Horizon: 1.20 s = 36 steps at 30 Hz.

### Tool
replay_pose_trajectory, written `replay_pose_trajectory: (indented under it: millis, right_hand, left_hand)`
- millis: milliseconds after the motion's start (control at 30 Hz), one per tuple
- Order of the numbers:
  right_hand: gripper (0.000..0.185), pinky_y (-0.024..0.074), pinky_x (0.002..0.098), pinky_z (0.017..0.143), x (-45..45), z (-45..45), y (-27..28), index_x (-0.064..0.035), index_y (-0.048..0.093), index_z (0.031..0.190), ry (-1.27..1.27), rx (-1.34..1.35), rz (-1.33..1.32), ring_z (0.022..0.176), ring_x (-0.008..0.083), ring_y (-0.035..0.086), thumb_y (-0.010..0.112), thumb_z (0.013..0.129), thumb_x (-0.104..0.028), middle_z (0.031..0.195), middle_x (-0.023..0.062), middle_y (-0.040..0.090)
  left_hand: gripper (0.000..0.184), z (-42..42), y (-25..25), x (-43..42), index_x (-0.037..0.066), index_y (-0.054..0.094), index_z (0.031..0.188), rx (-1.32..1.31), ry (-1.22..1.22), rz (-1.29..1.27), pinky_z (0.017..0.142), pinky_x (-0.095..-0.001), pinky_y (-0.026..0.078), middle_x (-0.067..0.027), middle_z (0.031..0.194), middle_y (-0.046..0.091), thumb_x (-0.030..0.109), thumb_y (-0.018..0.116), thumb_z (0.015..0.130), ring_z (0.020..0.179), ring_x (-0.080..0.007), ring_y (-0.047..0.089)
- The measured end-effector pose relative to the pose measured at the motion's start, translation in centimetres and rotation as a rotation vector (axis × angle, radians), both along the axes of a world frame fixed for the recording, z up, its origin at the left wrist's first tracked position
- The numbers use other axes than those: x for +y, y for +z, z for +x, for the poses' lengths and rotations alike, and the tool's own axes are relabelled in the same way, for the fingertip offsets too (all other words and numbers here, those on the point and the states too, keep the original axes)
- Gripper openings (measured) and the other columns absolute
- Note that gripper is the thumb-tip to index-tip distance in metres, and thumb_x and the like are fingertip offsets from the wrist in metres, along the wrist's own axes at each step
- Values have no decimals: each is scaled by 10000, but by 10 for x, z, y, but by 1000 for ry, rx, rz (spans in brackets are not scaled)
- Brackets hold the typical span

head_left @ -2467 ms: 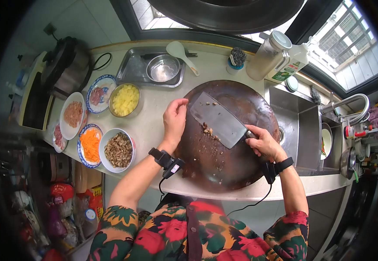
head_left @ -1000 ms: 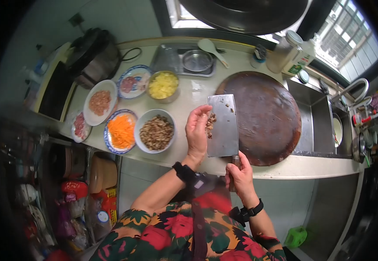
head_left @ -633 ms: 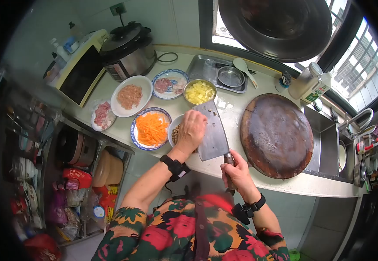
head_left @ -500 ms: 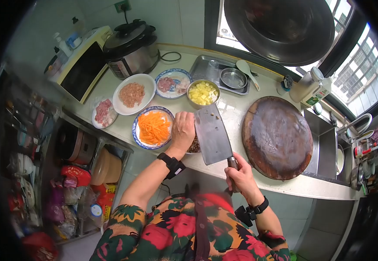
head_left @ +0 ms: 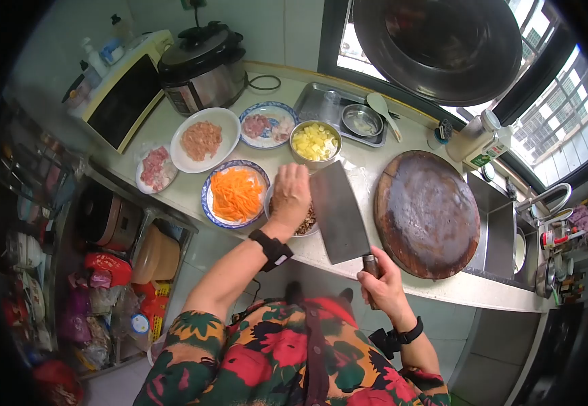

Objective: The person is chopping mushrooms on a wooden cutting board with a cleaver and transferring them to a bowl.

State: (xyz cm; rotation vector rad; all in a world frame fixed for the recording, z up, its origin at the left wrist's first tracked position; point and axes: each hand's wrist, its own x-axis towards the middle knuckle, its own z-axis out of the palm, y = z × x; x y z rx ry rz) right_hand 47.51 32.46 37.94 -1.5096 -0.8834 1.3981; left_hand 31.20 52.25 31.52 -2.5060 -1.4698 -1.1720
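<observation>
My right hand (head_left: 383, 283) grips the wooden handle of a cleaver (head_left: 340, 215). Its broad blade is tilted beside a bowl (head_left: 267, 203) of chopped brown bits (head_left: 308, 222). Over that bowl is my left hand (head_left: 290, 197), fingers loosely bent and pointing away from me, just left of the blade. It covers much of the bowl, and its fingertips are partly hidden. To its left lies a blue-rimmed plate (head_left: 207, 209) of shredded carrot (head_left: 237, 194). Beyond it stands a metal bowl (head_left: 315, 162) of diced yellow pieces (head_left: 315, 141).
A round wooden chopping board (head_left: 429, 213) lies at right, before the sink (head_left: 497, 233). Minced meat fills a white bowl (head_left: 229, 147); plates of raw meat flank it. A metal tray (head_left: 313, 101), pressure cooker (head_left: 206, 68) and hanging wok (head_left: 436, 51) are farther back.
My left hand has come off the blade's edge and sits over the bowl. The cleaver has shifted slightly right and toward me; the dark bits on its face no longer show.
</observation>
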Motion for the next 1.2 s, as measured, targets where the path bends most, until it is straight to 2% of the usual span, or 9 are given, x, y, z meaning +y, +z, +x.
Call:
replay_pose_trajectory:
  millis: [67,133,200,267,300,400,700,1067,1200]
  right_hand:
    - [513,407,253,419,-2,8,3,-32,455,1255,-16,-118,34,474,125,511,577,758,-14,718,29,530]
    - [522,433,286,483,3,16,3,-85,536,1198,80,-864,691,539,196,541,589,686,-2,729,61,539]
    - [556,435,311,536,3,19,10,-138,582,1159,112,-1042,590,621,234,533,600,619,-5,726,71,511]
    - [554,412,317,530,8,27,10,-166,591,1150,238,-1420,752,641,199,505,609,618,-16,724,39,471]
    - [523,385,304,527,10,27,11,-180,606,1125,254,-1499,758,658,180,473,606,626,-25,733,26,450]
    - [467,368,299,533,14,25,9,-187,605,1110,326,-1639,779,664,176,465,583,660,-62,728,20,446]
    - [396,359,311,584,25,3,16,-172,589,1107,522,-1726,833,744,182,470,539,714,-169,808,29,469]
    - [405,345,295,567,7,28,21,-196,597,1102,399,-1787,942,702,172,461,543,701,-182,835,39,482]
    - [473,335,307,578,-14,42,20,-210,608,1111,294,-1746,801,713,178,487,576,657,-80,881,42,520]
  left_hand:
    - [11,-14,-20,-2,34,497,799,-8,-25,-3,756,-396,414,-132,832,490,37,505,805,836,-306,472]
    - [13,-20,-15,-7,28,508,803,-64,-42,2,756,-396,415,-129,830,501,37,513,811,838,-305,478]
    - [16,-25,-5,-9,22,519,808,-118,-66,6,756,-397,416,-125,828,512,36,520,817,840,-305,483]
    - [34,-29,7,-8,14,537,841,-467,101,-99,742,-403,417,-123,824,531,43,522,834,837,-307,498]
    - [43,-30,14,-10,10,541,862,-498,147,-146,726,-406,417,-124,814,533,47,529,843,826,-312,505]
    - [36,-14,30,-22,16,540,851,-330,8,-11,732,-407,419,-126,818,529,44,536,830,820,-312,503]
    - [99,59,38,-52,40,509,838,-169,-374,-31,777,-394,408,-114,866,485,82,572,774,880,-287,473]
    - [91,12,-3,0,49,520,797,54,-156,54,743,-411,423,-119,842,511,118,553,748,851,-296,497]
    - [58,-22,-34,16,44,536,797,168,-65,-6,754,-414,420,-122,848,521,85,533,757,864,-305,494]
